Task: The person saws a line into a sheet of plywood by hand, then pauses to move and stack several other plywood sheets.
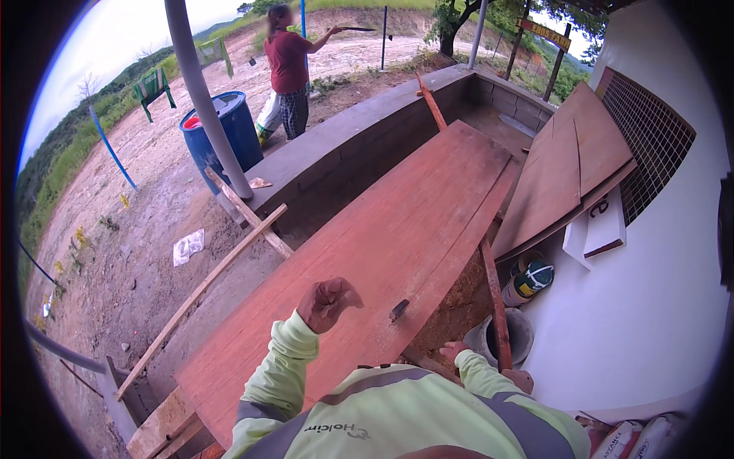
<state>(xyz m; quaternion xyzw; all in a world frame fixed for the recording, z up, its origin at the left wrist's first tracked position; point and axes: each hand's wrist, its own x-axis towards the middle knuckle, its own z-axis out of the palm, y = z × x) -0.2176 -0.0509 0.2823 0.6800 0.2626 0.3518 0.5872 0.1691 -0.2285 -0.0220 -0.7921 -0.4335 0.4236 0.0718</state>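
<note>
A small dark block [399, 310] sits on the red plywood sheet [367, 245], near its right edge; a tilt or sleeve brush could drop it. The left hand [330, 304] curls over the sheet, its grip unclear; the right hand [453, 350], fingers loosely apart beyond that edge, might knock the grey bucket [524, 336].

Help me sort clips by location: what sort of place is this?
Probably a small building site, perhaps an unfinished porch: there's a low grey concrete-block wall, a long flat reddish-brown wooden sheet and, beyond the wall, a tall blue plastic drum.
</note>
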